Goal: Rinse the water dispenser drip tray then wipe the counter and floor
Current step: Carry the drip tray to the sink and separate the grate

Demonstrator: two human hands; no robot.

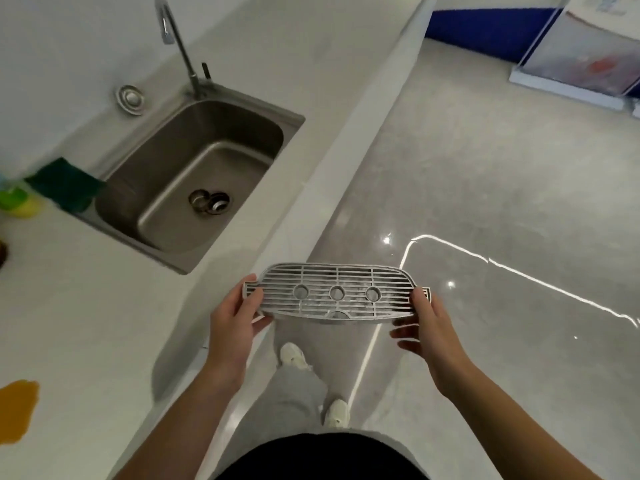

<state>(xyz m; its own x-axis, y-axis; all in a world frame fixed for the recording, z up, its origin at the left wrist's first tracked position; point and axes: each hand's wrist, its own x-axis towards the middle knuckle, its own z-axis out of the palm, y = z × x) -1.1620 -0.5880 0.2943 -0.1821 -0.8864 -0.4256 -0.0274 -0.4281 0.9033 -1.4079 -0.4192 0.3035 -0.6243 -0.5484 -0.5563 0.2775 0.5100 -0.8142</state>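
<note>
Over at the far left edge of the worktop (86, 306) there's a yellow-green thing (17, 202), too blurry to say what it is, and a dark green sponge (65, 185) sitting on the left rim of the sink (187, 174). An orange-yellow puddle (15, 410) sits near the worktop's left edge, closer to the person. The tap (176, 39) stands at the sink's back rim, and the basin looks dry with just the drain in it. The left hand (232, 327) pinches the left end of the drip tray (336, 294), thumb on top and fingers underneath. The grey slatted tray is held level in the air just off the worktop's front edge, above the shiny floor (485, 202). The right hand (426, 323) grips the right end the same way. A clear box (581, 57) stands on the floor at the far right.
</note>
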